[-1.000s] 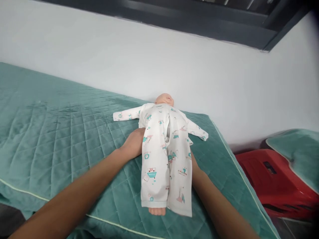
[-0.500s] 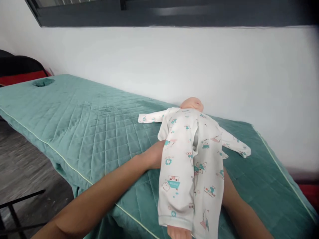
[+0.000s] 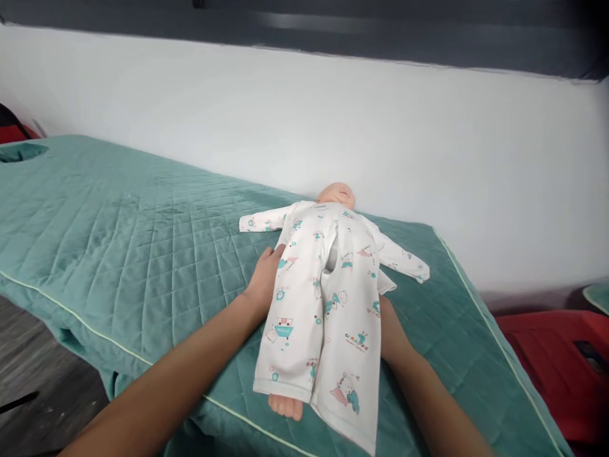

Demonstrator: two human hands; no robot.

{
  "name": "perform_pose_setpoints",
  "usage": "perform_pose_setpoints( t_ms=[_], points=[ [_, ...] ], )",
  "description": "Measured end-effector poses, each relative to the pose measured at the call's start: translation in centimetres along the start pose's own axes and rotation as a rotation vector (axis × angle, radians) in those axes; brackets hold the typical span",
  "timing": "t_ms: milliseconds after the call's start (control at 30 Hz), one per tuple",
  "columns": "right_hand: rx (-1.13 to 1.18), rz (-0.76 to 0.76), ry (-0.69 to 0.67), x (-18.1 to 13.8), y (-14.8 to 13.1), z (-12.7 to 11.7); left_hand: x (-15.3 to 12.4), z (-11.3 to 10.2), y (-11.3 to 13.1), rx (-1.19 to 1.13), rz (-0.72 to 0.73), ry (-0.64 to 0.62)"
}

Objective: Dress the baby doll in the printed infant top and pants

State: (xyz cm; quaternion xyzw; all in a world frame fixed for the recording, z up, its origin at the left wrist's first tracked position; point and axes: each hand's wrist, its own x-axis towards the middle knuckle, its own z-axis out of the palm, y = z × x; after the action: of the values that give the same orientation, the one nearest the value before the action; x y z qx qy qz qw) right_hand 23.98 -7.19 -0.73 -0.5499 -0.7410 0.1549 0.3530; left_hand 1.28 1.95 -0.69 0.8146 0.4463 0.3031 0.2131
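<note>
A baby doll lies on its back on the green bed, dressed in a white printed top with its sleeves spread. White printed baby trousers lie over its legs and up onto the belly. The doll's toes show below one trouser leg; the other cuff hangs flat with no foot visible. My left hand is closed at the trousers' left edge near the waist, fingertips hidden by the cloth. At the opposite edge, my right hand reaches beneath the trousers, its fingers covered.
The bed has a quilted green cover with pale piping and a face hole at its far left. A white wall runs behind it. A red chair-like object stands right of the bed, and dark floor shows at lower left.
The view has swung right, so the doll and bed appear further left. My left hand's thumb side now shows at the trousers' edge, and more of my right hand shows.
</note>
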Motion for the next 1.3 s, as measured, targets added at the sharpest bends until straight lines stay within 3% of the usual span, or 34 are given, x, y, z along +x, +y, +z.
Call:
perform_pose_setpoints(
  t_ms=[133,267,467,600,833,1000,1100,1300],
  points=[
    [-0.053,-0.098,-0.004,-0.1,0.1,-0.1,-1.2,-1.2,-0.9,0.396,0.091,0.060],
    [-0.153,-0.212,-0.024,0.0,0.3,-0.1,-3.4,-1.8,-1.4,0.546,0.122,0.147],
    [-0.303,-0.266,-0.064,0.0,1.2,-0.6,-5.7,-1.6,-1.9,0.553,-0.004,0.278],
    [-0.385,-0.242,-0.049,-0.8,0.6,-1.6,-6.4,-1.6,-2.0,0.546,-0.073,0.281],
    [-0.394,-0.250,-0.008,-3.8,-1.1,-1.9,-7.3,-1.9,-1.9,0.565,-0.011,0.227],
    [-0.369,-0.163,-0.045,-4.6,-1.0,-1.5,-7.5,-2.1,-2.0,0.426,0.096,0.215],
    [-0.258,-0.059,-0.001,-4.9,-0.6,-1.6,-7.5,-2.3,-2.2,0.231,0.063,0.218],
    [-0.102,0.382,0.490,-4.1,1.4,-2.5,-4.7,-2.9,-3.3,-0.147,-0.396,0.153]
  ],
)
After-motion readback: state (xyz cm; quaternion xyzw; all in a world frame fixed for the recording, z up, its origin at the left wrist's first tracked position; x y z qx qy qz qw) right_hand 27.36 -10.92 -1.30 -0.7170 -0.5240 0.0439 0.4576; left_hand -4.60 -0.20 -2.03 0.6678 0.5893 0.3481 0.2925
